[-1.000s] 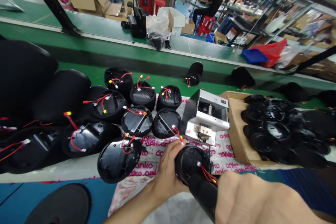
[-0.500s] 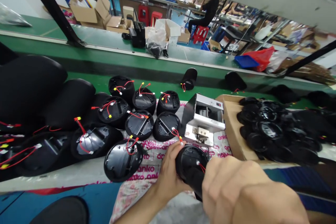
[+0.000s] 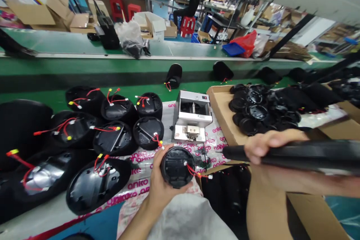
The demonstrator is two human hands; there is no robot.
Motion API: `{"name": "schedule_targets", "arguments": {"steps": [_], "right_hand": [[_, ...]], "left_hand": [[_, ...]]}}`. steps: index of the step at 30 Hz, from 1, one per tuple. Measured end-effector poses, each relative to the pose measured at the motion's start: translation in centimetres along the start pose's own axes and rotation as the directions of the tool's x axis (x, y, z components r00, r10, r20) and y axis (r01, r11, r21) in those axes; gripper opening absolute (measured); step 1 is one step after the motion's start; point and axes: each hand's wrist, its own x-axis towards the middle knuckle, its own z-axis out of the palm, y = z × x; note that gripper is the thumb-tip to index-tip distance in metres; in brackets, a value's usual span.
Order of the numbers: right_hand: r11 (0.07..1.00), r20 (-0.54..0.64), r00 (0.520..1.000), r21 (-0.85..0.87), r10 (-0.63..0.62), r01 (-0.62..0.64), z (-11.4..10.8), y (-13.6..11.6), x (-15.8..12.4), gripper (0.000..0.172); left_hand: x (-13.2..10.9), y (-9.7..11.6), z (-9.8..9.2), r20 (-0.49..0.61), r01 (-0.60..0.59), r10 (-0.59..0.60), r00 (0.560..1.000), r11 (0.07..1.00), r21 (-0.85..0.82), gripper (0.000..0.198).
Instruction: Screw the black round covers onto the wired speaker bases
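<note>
My left hand (image 3: pixel 157 187) is wrapped round a black round speaker-like housing (image 3: pixel 174 168), its open end facing up. Red wires with a yellow and a white plug run out of that housing to the right. On the right, my right hand (image 3: pixel 267 146) grips a long black electric screwdriver (image 3: pixel 303 155), held nearly level with its narrow end to the left, apart from the housing. Behind the housing stands a silver screw feeder (image 3: pixel 194 116). Several similar black housings (image 3: pixel 98 183) with red wires lie to the left.
A cardboard box (image 3: pixel 222 116) at the right holds many black round parts (image 3: pixel 257 110). More black pieces (image 3: pixel 225 187) lie below the screwdriver. Across the green bench (image 3: pixel 112 69) are cartons, a blue tray (image 3: pixel 233 48) and a seated person (image 3: pixel 192 0).
My right hand has lifted the electric screwdriver off the housing and swung it to the right. The view has turned right; my left hand still holds the housing.
</note>
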Motion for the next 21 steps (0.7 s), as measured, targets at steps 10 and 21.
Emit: {"name": "schedule_targets", "arguments": {"steps": [10,21], "right_hand": [[0.999,-0.177,0.984,0.044,-0.002,0.01,-1.3,8.0,-4.6,0.091],[0.997,-0.291,0.956,0.049,-0.04,0.057,-0.4,9.8,-3.8,0.082]], "left_hand": [[0.9,0.7,0.1,-0.063,-0.023,0.023,0.998,1.0,-0.001,0.104],[1.8,1.6,-0.9,-0.05,0.095,-0.092,0.994,0.994,0.051,0.101]]}}
